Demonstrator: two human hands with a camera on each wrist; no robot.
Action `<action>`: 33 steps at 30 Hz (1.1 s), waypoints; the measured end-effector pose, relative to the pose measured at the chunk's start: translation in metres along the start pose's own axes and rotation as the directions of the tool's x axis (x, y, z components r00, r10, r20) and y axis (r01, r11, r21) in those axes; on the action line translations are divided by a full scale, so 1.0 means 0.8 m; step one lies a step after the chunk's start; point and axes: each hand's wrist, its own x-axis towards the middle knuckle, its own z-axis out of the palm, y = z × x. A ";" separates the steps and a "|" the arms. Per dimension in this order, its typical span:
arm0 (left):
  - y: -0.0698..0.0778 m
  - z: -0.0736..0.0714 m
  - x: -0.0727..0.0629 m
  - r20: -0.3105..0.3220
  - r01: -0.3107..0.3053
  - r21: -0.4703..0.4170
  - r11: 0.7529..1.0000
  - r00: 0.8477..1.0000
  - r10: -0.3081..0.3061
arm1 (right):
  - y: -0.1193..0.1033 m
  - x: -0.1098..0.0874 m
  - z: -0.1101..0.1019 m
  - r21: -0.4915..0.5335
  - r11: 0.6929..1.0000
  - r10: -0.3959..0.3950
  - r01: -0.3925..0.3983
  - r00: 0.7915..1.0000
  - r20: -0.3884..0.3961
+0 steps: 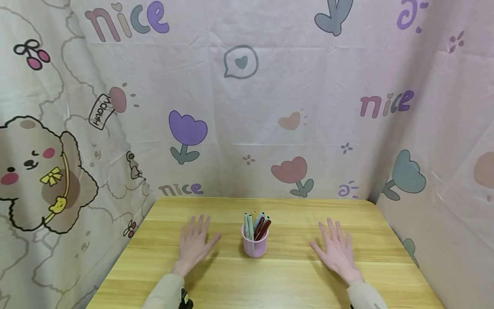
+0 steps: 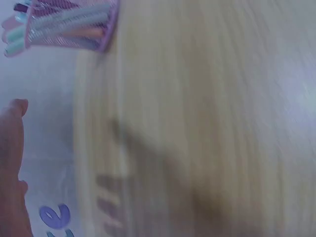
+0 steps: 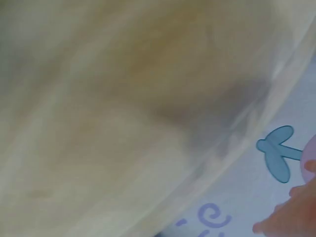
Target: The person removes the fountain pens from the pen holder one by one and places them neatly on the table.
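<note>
A pink mesh pen cup [image 1: 255,248] stands upright in the middle of the wooden table, with several pens [image 1: 256,225] in it, some pale green and some dark red. To its left is my left hand [image 1: 194,243], fingers spread and palm down, apart from the cup. My right hand [image 1: 336,249] is spread the same way on the other side, also holding nothing. In the left wrist view the cup [image 2: 71,24] shows at the upper left, and part of my left hand [image 2: 11,168] at the left edge. Fingers of my right hand [image 3: 291,212] appear at the lower right of the right wrist view.
The light wooden table [image 1: 254,287] ends at a back edge against a printed cloth [image 1: 247,107] with flowers and words. More cloth hangs at the left and right sides. Shadows of the hands fall on the tabletop.
</note>
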 end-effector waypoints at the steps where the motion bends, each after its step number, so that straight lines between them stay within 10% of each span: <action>1: 0.004 -0.002 0.001 0.009 -0.005 -0.013 1.000 1.000 0.005 | -0.003 0.003 -0.001 0.016 1.000 -0.007 0.008 1.000 -0.002; 15: 0.076 -0.002 0.012 0.127 -0.053 -0.280 0.959 0.988 0.091 | -0.063 0.040 -0.004 0.421 0.905 -0.082 0.069 0.997 0.012; 25: 0.106 0.017 0.018 0.186 0.058 -0.548 0.834 0.981 0.054 | -0.106 0.055 0.009 0.610 0.792 -0.091 0.030 0.993 0.069; 33: 0.112 0.031 0.020 0.152 0.013 -0.662 0.749 0.981 0.118 | -0.128 0.065 0.023 0.693 0.721 -0.081 -0.013 0.992 0.102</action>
